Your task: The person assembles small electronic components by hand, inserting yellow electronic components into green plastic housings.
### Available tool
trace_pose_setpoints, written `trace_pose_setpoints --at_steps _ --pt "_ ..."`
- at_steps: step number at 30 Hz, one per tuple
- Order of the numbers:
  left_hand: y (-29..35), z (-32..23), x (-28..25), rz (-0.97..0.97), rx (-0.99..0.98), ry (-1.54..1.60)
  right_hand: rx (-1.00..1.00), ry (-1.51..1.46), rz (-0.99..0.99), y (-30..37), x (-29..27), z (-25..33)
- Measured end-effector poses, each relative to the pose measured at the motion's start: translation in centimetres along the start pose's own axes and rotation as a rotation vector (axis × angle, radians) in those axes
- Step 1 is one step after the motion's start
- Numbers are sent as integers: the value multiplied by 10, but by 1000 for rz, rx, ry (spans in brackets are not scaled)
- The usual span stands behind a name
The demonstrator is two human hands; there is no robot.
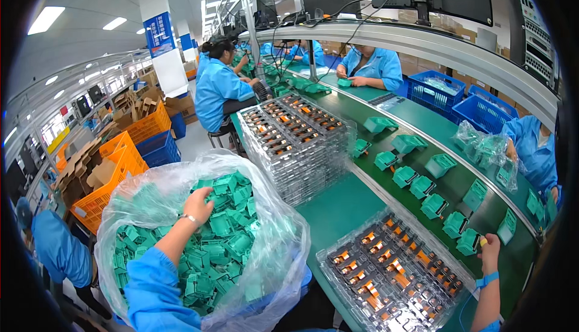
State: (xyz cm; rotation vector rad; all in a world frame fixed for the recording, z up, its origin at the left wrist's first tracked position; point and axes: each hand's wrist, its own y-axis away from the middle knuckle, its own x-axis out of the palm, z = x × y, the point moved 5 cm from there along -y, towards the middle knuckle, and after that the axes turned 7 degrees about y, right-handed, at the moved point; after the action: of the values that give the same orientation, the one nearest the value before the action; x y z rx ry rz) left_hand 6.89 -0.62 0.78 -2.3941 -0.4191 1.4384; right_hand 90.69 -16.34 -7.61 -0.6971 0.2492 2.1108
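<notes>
My left hand [198,206] reaches into a large clear plastic bag [281,241], its fingers bent around a green plastic housing [223,186] on top of the heap. Many similar housings fill the bag. On the far right, my right hand [490,253] wears a blue wrist strap [487,280] and something yellow on one fingertip. Its fingers close at the edge of another green housing [468,242], the nearest in a row on the dark green belt. Between my hands lies a clear tray [338,280] holding black parts with orange flexible strips.
Behind the bag rises a tall stack of clear trays [301,172] with similar parts. More green housings [440,165] stand along the belt. Co-workers in blue [217,93] sit along the line; a worker at right handles a plastic bag [485,151]. Orange crates [114,178] hold cardboard at left.
</notes>
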Motion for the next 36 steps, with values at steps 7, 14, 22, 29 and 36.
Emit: trace_pose_setpoints --at_steps 7,14,22,29,36 --pt "-69 4 78 262 -27 -448 -249 -239 283 105 -14 111" --pt "-76 -7 76 475 -214 -503 -464 -39 731 171 33 151" --pt "-55 21 76 216 -132 -402 -733 337 830 174 104 171" --pt "-24 59 26 -239 -1 -288 -866 685 846 198 131 177" --pt "43 -57 -7 -98 -768 1424 -719 444 875 196 135 178"
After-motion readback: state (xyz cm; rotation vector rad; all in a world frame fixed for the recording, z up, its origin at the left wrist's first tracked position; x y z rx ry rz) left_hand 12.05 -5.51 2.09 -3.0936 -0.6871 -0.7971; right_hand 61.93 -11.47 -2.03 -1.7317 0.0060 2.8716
